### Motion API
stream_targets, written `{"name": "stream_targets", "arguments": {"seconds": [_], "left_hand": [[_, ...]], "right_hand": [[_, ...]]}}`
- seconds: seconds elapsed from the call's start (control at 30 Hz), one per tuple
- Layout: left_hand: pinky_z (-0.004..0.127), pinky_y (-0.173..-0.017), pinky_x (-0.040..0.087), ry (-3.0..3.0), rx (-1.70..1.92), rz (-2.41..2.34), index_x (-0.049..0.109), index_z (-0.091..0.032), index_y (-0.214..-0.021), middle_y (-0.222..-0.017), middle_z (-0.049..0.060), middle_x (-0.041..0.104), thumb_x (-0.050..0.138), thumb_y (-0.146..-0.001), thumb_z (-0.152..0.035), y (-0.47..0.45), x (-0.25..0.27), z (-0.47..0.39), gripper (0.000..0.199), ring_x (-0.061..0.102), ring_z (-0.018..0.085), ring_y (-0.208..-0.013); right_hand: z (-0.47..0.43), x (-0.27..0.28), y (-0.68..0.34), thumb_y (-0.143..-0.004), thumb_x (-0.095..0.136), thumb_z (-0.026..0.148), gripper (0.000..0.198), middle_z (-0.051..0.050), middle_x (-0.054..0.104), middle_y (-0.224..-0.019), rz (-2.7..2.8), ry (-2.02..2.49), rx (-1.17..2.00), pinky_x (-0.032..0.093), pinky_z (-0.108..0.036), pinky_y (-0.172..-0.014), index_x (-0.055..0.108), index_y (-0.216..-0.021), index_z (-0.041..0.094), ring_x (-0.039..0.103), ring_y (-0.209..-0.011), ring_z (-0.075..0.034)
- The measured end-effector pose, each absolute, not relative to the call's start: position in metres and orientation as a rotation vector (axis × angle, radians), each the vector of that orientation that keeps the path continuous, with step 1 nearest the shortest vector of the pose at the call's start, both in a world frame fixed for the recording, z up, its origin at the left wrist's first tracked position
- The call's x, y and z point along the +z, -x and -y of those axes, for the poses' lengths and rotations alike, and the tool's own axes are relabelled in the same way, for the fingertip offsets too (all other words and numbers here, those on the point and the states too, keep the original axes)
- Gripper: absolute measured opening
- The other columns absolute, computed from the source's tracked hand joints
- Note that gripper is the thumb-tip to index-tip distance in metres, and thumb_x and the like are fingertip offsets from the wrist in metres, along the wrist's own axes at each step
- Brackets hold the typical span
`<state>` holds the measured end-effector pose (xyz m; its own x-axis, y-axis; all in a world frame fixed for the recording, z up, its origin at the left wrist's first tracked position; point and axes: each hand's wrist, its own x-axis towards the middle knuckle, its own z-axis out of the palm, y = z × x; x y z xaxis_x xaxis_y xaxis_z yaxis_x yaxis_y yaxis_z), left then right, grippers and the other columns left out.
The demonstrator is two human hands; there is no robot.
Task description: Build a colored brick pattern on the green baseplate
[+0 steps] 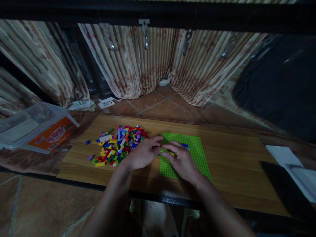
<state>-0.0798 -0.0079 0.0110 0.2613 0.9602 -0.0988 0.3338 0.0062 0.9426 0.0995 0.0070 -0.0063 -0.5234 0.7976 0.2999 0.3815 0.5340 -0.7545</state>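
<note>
My left hand point(144, 154) reaches to the left edge of a bright green studded baseplate point(197, 153), its fingers bent and closed. Over the plate is my right hand point(182, 159), thumb and fingers brought together in a pinch. The fingertips of both hands meet near the plate's left side, and whatever they hold is too small and hidden to make out. Under my right fingers a yellow toy brick point(172, 153) shows in part. A blue brick point(184, 145) sits on the plate just behind that hand. Left of my left hand lies a loose pile of multicoloured toy bricks point(112, 148).
The wooden tabletop point(234, 164) carries all this. At far left stands a clear plastic box point(46, 128) with an orange label. A black flat item point(286, 187) and white papers point(283, 156) are at the right. Striped curtains point(153, 62) hang behind the table.
</note>
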Motion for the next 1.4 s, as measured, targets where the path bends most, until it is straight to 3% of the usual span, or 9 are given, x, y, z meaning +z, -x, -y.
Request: {"name": "stream_targets", "arguments": {"seconds": [0.13, 0.3, 0.5, 0.87, 1.4], "left_hand": [[0.033, -0.093, 0.048, -1.483, 0.802, -1.174, 0.041, -0.016, -0.140, -0.117, 0.011, 0.068, 0.055, -0.085, -0.018, 0.066, 0.009, 0.008, 0.056, 0.065, 0.018, -0.103], [0.033, -0.093, 0.049, -1.562, 0.862, -1.390, 0.046, -0.014, -0.136, -0.124, 0.013, 0.063, 0.058, -0.082, -0.020, 0.053, 0.002, 0.005, 0.056, 0.064, 0.020, -0.105], [0.029, -0.081, 0.052, -1.646, 0.729, -1.472, 0.057, -0.015, -0.126, -0.101, 0.007, 0.072, 0.050, -0.086, -0.024, 0.054, 0.003, 0.004, 0.042, 0.068, 0.018, -0.086], [0.029, -0.078, 0.049, -1.804, 0.478, -1.554, 0.065, -0.018, -0.119, -0.088, 0.005, 0.074, 0.048, -0.085, -0.022, 0.041, 0.008, 0.009, 0.038, 0.067, 0.019, -0.085], [0.030, -0.080, 0.049, -1.811, 0.450, -1.557, 0.065, -0.019, -0.118, -0.102, 0.008, 0.072, 0.050, -0.085, -0.024, 0.037, 0.004, 0.011, 0.036, 0.067, 0.020, -0.092]], "right_hand": [[-0.009, -0.005, -0.114, -0.089, 0.055, 0.026, 0.017, -0.003, 0.063, -0.097, 2.135, 0.970, 0.874, 0.046, -0.031, -0.083, 0.065, -0.102, 0.023, 0.060, -0.093, -0.016], [-0.020, -0.009, -0.137, -0.086, 0.058, 0.027, 0.014, -0.002, 0.063, -0.093, 2.113, 1.035, 0.889, 0.047, -0.030, -0.078, 0.066, -0.097, 0.023, 0.060, -0.086, -0.015], [-0.036, -0.020, -0.173, -0.079, 0.062, 0.028, 0.016, -0.003, 0.069, -0.087, 2.005, 1.309, 0.835, 0.050, -0.033, -0.074, 0.068, -0.092, 0.021, 0.064, -0.078, -0.017], [-0.031, -0.030, -0.165, -0.074, 0.065, 0.024, 0.016, 0.000, 0.068, -0.078, 2.124, 1.355, 0.921, 0.049, -0.030, -0.068, 0.069, -0.089, 0.021, 0.063, -0.071, -0.015], [-0.031, -0.030, -0.160, -0.072, 0.067, 0.024, 0.015, 0.002, 0.065, -0.074, 2.184, 1.350, 0.830, 0.046, -0.028, -0.063, 0.069, -0.087, 0.023, 0.058, -0.065, -0.013]]}}
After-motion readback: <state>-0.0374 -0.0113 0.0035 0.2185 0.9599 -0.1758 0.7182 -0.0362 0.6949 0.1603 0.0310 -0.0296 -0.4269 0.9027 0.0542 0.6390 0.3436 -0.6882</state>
